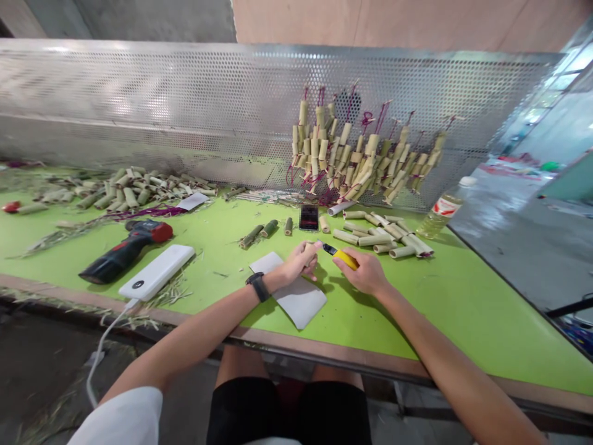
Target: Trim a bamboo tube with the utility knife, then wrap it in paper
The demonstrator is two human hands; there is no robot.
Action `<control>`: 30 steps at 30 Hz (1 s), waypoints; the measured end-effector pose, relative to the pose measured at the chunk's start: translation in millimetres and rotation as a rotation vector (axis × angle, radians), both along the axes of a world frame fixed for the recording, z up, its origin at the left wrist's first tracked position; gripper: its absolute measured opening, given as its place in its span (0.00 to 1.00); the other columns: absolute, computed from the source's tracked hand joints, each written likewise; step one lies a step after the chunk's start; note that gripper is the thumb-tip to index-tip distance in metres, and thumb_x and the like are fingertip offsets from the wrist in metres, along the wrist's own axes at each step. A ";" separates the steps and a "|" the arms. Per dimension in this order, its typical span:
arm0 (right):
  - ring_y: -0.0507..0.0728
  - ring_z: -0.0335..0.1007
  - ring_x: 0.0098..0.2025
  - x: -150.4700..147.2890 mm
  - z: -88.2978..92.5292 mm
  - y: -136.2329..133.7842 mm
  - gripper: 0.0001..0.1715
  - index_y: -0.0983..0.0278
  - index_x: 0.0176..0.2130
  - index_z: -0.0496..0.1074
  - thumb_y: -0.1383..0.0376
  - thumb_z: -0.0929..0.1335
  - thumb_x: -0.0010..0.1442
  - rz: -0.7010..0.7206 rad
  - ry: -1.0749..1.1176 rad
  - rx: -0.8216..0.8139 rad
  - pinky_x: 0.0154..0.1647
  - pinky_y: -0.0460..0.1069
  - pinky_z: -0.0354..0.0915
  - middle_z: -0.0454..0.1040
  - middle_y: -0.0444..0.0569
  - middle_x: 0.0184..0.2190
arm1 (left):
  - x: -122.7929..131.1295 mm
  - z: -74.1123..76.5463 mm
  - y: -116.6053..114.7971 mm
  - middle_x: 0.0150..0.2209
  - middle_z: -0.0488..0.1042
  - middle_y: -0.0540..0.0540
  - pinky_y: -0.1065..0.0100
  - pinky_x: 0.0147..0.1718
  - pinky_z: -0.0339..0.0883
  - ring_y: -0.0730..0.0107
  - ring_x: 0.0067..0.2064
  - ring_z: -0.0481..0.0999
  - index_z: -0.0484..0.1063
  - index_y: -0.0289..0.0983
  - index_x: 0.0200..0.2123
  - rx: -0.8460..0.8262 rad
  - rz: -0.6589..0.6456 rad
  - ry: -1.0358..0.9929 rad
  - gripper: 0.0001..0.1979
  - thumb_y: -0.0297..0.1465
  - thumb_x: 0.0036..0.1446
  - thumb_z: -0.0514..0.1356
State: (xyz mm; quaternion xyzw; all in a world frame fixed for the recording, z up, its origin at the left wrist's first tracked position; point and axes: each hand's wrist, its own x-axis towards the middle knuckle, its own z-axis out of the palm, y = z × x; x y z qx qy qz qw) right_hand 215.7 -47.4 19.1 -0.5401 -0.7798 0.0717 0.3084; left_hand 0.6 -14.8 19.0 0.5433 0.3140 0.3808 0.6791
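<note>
My right hand (368, 272) is wrapped round a yellow utility knife (346, 258), its dark head pointing left. Facing it, my left hand (300, 262) has its fingers curled in a pinch at the knife's tip; what they hold is too small and covered to make out. A dark watch (258, 287) circles the left wrist. Beneath that hand lies a white sheet of paper (301, 301) on the green tabletop (384, 334). Just beyond my hands are short green bamboo tubes (269, 228), a pale tube (324, 224) and a small dark-screened device (309, 217).
Cut bamboo tubes (370, 240) and an oil-coloured bottle (442, 213) stand right. Strung bamboo bundles (356, 154) hang on the perforated metal panel (208, 105). Leftward lie a cordless drill (127, 247), a white power bank (157, 272) with cable, and a bamboo pile (125, 188).
</note>
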 end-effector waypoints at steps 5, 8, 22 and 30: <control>0.51 0.59 0.18 0.8 1.1 0.0 0.31 0.62 0.36 0.76 0.41 0.60 0.67 0.040 0.033 -0.053 0.20 0.48 0.52 0.72 0.46 0.21 | -2.3 -2.2 3.9 0.18 0.55 0.54 0.70 0.19 0.68 0.77 0.18 0.54 0.63 0.38 0.21 -0.064 -0.141 -0.078 0.30 0.57 0.61 0.54; 0.51 0.58 0.17 1.3 0.0 1.0 0.31 0.61 0.36 0.74 0.40 0.59 0.67 0.068 0.040 -0.077 0.20 0.48 0.50 0.70 0.45 0.20 | -1.9 -2.5 4.0 0.21 0.59 0.52 0.70 0.19 0.67 0.75 0.19 0.57 0.65 0.38 0.24 -0.085 -0.106 -0.093 0.27 0.55 0.61 0.56; 0.51 0.58 0.20 0.5 2.4 -2.8 0.27 0.61 0.31 0.72 0.45 0.61 0.68 0.084 -0.028 -0.066 0.24 0.48 0.51 0.70 0.44 0.20 | -2.0 1.5 -3.8 0.25 0.62 0.56 0.70 0.22 0.72 0.76 0.23 0.64 0.63 0.39 0.38 0.073 -0.038 0.025 0.26 0.49 0.50 0.71; 0.50 0.55 0.19 -0.3 2.1 -3.4 0.28 0.61 0.28 0.68 0.45 0.61 0.68 0.144 -0.046 -0.083 0.22 0.47 0.49 0.65 0.41 0.18 | 2.5 5.9 -12.3 0.26 0.62 0.56 0.73 0.17 0.64 0.78 0.21 0.64 0.64 0.38 0.37 0.291 0.146 0.376 0.26 0.50 0.51 0.70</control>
